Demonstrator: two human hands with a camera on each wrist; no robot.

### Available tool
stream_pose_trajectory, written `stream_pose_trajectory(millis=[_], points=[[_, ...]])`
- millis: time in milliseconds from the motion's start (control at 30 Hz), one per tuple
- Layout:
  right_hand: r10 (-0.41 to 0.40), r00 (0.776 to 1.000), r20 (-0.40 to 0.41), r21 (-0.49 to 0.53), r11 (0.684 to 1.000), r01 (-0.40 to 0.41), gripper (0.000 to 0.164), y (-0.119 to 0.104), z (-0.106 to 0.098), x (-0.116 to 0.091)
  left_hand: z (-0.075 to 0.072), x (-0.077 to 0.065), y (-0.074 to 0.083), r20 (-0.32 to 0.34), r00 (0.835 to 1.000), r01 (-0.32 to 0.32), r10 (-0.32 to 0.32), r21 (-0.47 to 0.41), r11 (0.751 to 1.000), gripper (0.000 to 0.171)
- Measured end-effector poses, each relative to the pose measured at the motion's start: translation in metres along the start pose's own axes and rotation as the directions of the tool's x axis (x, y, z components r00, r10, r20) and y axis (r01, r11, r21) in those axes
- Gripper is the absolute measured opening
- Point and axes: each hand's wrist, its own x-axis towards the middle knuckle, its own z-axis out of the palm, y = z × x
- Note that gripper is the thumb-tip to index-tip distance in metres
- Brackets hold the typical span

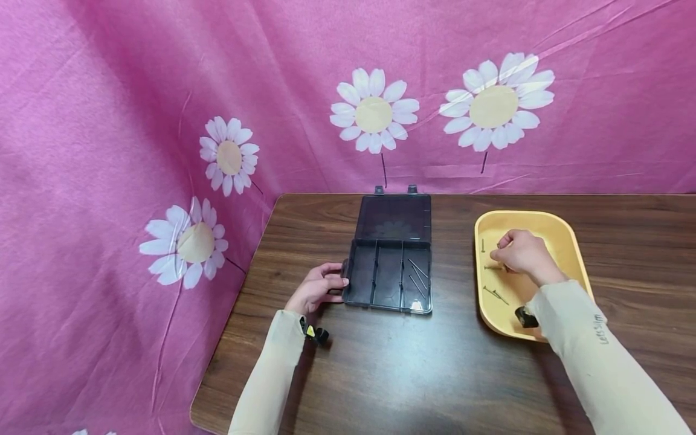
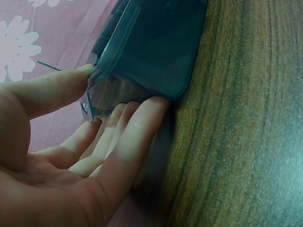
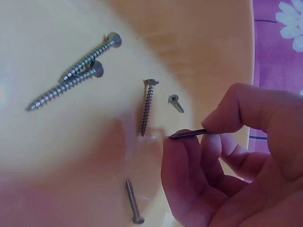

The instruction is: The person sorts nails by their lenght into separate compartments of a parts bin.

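Nearest to the wrist camera, the right hand [image 3: 255, 189] pinches one thin metal piece [image 3: 189, 134] between thumb and forefinger, over the yellow tray [image 1: 502, 320]. Both ends of this piece are partly covered by the fingertips, so I cannot tell whether it is a nail or a screw. On the tray's floor lie several screws [image 3: 147, 106]; two of them touch, one resting partly over the other. One more screw [image 3: 174, 100] turns its cross-slotted head to the camera, and its true length is hard to judge. From the head, the hand covers part of the tray's inside, and how high it stands above the floor is not clear. To the left of the tray, well apart from it, is a dark see-through box [image 1: 388, 275] with three compartments and its lid [image 1: 396, 212] folded back. In the compartment nearest to the tray lie a few slim pins [image 1: 417, 266], too fine to count surely. On the box's side farthest from the tray, the left hand [image 1: 318, 287] grips the edge, thumb on the rim; the two hands are far from each other. Under tray and box is the wooden table [image 1: 435, 386]. Both pale sleeves [image 1: 609, 368] are cut off by the lower border; behind the tray hangs a pink daisy cloth [image 1: 304, 72].
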Motion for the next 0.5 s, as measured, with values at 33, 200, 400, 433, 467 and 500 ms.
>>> stream_pose_trajectory(millis=[33,200,400,433,467,500], points=[[-0.004,1.0,-0.002,-0.001,1.0,0.004,0.028,0.0008,-0.0007,-0.0004,0.0001,-0.0002,0.0003,0.001,1.0,0.0,0.0,-0.001,1.0,0.054],[-0.014,1.0,-0.028,0.003,1.0,0.014,0.025,0.0015,-0.0025,-0.0024,0.0004,-0.0016,0.0014,0.002,1.0,-0.003,0.003,-0.001,1.0,0.054],[-0.024,0.999,-0.046,0.021,0.999,0.025,0.026,0.0006,-0.0058,-0.0059,0.0003,-0.0005,0.0006,0.006,1.0,-0.002,0.002,-0.003,1.0,0.055],[-0.023,0.999,-0.046,0.028,0.999,0.024,0.026,0.0005,-0.0064,-0.0065,0.0003,-0.0003,0.0007,0.005,1.0,-0.001,0.001,-0.004,1.0,0.055],[-0.021,0.999,-0.045,0.036,0.999,0.023,0.026,0.0004,-0.007,-0.0071,0.0003,0.0,0.0006,0.004,1.0,-0.001,0.001,-0.004,1.0,0.055],[-0.02,0.999,-0.045,0.042,0.999,0.022,0.027,0.0004,-0.0074,-0.0076,0.0003,0.0001,0.0004,0.003,1.0,-0.002,0.002,-0.004,1.0,0.055]])
